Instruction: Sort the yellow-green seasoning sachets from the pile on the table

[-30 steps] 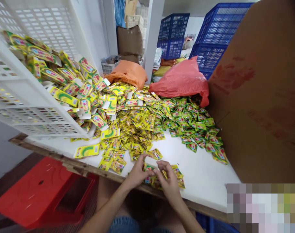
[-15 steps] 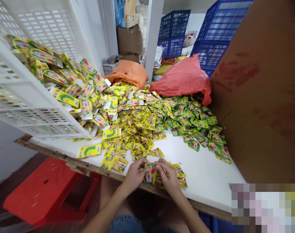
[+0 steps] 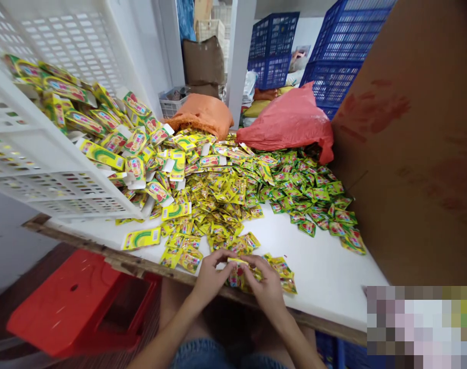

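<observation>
Near the table's front edge, my left hand and my right hand both grip a small printed candy box, one at each side. Its top end, a yellow edge, lies under my thumbs and fingertips; part of the box is hidden by the fingers. Several yellow candy packets lie beside and partly under my right hand. To the left of my left hand are more yellow packets and a flat yellow box. Behind my hands spreads a pile of yellow packets.
A white crate lies tipped at the left, spilling small boxes. Green packets are heaped at the right below a red sack; an orange sack is behind. A large carton walls the right side. A red stool stands lower left.
The white flap that stood up at the top of the box is now folded down, and a yellow edge shows there. Both hands stay on the box.
</observation>
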A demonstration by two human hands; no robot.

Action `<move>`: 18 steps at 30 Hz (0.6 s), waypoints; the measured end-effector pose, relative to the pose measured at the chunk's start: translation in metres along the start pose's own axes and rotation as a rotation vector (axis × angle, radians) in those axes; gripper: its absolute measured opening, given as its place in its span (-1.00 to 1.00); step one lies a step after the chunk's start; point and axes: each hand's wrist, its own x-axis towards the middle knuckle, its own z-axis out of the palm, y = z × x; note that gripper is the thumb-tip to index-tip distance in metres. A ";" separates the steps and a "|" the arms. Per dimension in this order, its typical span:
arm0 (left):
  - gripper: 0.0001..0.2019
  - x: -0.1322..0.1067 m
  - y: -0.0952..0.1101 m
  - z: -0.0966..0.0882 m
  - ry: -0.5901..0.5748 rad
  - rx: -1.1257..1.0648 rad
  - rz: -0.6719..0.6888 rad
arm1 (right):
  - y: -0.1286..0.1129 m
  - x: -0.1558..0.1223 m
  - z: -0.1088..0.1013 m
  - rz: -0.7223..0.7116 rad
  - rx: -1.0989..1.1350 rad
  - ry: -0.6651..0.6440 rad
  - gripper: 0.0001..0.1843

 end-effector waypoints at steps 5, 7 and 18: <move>-0.85 0.005 -0.002 0.003 0.032 -0.029 -0.029 | -0.006 0.006 0.004 0.082 0.037 0.042 -0.78; -0.84 0.005 -0.004 0.002 0.023 -0.052 -0.039 | -0.006 0.006 0.004 0.084 0.061 0.037 -0.78; -0.80 -0.006 -0.011 0.000 0.036 0.020 0.010 | 0.013 -0.010 0.007 0.134 0.174 0.010 -0.77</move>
